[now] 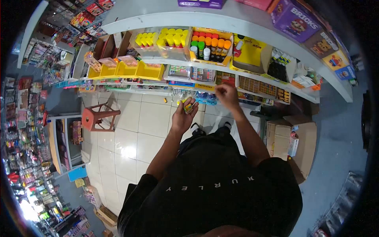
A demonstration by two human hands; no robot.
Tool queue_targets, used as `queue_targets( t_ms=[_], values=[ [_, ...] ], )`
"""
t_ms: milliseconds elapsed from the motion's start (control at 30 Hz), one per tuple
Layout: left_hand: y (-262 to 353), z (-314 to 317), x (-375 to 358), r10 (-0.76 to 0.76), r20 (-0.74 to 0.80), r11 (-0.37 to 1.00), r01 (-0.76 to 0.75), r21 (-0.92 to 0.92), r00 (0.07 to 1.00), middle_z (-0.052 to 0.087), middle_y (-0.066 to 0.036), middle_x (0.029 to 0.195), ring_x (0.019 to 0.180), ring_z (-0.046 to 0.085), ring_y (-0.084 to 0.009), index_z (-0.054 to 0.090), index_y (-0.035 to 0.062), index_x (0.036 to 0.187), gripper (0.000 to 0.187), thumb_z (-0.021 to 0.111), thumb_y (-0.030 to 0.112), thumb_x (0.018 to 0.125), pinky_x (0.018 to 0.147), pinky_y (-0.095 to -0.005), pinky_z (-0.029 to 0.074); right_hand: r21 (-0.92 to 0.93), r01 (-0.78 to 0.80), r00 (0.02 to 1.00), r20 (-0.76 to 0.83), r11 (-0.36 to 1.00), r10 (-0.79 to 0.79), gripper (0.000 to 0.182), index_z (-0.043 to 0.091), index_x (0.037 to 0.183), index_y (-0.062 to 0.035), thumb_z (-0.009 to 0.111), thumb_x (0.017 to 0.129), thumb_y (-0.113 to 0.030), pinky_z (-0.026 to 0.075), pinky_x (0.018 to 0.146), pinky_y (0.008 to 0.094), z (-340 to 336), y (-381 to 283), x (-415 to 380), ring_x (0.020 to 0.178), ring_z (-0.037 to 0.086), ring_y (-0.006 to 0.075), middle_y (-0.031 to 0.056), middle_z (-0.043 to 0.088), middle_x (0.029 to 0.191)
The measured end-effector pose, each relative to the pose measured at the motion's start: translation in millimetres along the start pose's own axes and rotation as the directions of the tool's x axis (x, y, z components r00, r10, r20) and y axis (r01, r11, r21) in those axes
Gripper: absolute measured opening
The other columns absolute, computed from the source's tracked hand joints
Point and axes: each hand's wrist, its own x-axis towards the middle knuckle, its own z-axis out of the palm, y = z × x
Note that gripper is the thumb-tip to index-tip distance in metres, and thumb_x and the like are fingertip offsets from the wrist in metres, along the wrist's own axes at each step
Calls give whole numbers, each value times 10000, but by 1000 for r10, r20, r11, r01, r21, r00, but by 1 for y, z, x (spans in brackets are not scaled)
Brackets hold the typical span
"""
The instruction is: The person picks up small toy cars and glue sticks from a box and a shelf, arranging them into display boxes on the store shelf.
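Note:
My left hand [184, 118] is palm up in front of the shelves, its fingers curled around several small yellow pieces with coloured markings [188, 107]. They are too small for me to name their kind. My right hand [227, 96] is up at the edge of the lower shelf, its fingers closed in a pinch. Whatever is in them, if anything, is hidden. Beside it on that shelf are trays of small boxed goods [256, 87]. A yellow book marked with letters [205, 86] lies just left of the right hand.
Yellow bins [127, 70], yellow-capped tubes [172, 38] and a box of glue bottles [211, 46] fill the shelf above. A red stool [98, 117] stands left on the tiled floor. An open cardboard box [302, 144] is at right. A small yellow piece [165, 100] lies on the floor.

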Motion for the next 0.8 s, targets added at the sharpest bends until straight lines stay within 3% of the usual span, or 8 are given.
queue_targets(
  t_ms=[133, 233, 333, 367, 467, 600, 767, 800],
  values=[
    [-20, 26, 14, -98, 72, 992, 92, 86, 993, 582, -123, 1198, 1153, 542, -278, 494, 16, 1283, 468, 339, 382, 1036, 1015, -406, 426, 77, 206, 958, 185, 976, -217, 169, 688, 953, -19, 715, 798, -80, 547, 656, 316, -8, -75, -30, 793, 671, 204, 127, 649, 935],
    [-43, 34, 25, -171, 86, 973, 154, 173, 982, 568, -111, 1209, 1116, 549, -249, 497, 27, 1289, 465, 336, 383, 1037, 1002, -404, 410, -55, 340, 913, 259, 939, -315, 202, 675, 966, 9, 680, 768, -29, 520, 826, 401, -5, -69, -41, 985, 623, 292, 160, 616, 1047],
    [-67, 28, 34, -193, 78, 961, 172, 217, 978, 569, -98, 1198, 1102, 546, -228, 495, 32, 1298, 469, 334, 387, 1038, 1013, -399, 394, -41, 241, 922, 323, 970, -216, 191, 669, 944, 14, 654, 758, -29, 484, 887, 425, -19, -49, -52, 1017, 596, 341, 167, 618, 1051],
    [-77, 15, 39, -218, 101, 961, 195, 196, 971, 569, -100, 1209, 1124, 538, -221, 494, 37, 1306, 477, 328, 394, 1038, 1014, -397, 396, -94, 310, 916, 297, 946, -271, 162, 672, 907, -2, 666, 750, -40, 520, 819, 394, -27, -49, -57, 935, 631, 320, 143, 642, 1042],
    [-95, 28, 33, -290, 73, 935, 267, 235, 954, 568, -108, 1224, 1147, 532, -229, 491, 34, 1310, 492, 314, 404, 1038, 1023, -394, 393, -155, 197, 917, 379, 968, -126, 140, 667, 879, -6, 662, 745, -45, 513, 813, 409, -47, -45, -66, 915, 632, 324, 138, 656, 987],
    [-122, 19, 45, -383, 10, 887, 365, 284, 924, 568, -129, 1232, 1166, 532, -257, 486, 16, 1304, 528, 277, 422, 1039, 1036, -396, 388, -37, 99, 939, 335, 994, -81, 160, 667, 897, -7, 693, 758, -83, 533, 750, 369, -76, -30, -78, 829, 664, 286, 128, 665, 907],
    [-136, 16, 50, -265, -273, 941, 310, 138, 925, 599, -83, 1070, 824, 555, -162, 540, 12, 1224, 440, 471, 384, 1000, 787, -279, 480, 31, -179, 979, 107, 983, 174, 197, 668, 930, 5, 732, 815, -142, 540, 723, 298, -122, 31, -85, 792, 667, 147, 101, 688, 843],
    [-137, 16, 48, -251, -281, 944, 299, 139, 926, 598, -80, 1062, 828, 555, -162, 538, 11, 1227, 444, 473, 386, 998, 785, -280, 481, -16, -89, 995, 51, 996, 90, 194, 670, 933, -2, 733, 800, -129, 542, 724, 301, -132, 58, -84, 776, 673, 154, 104, 694, 834]
  ],
)
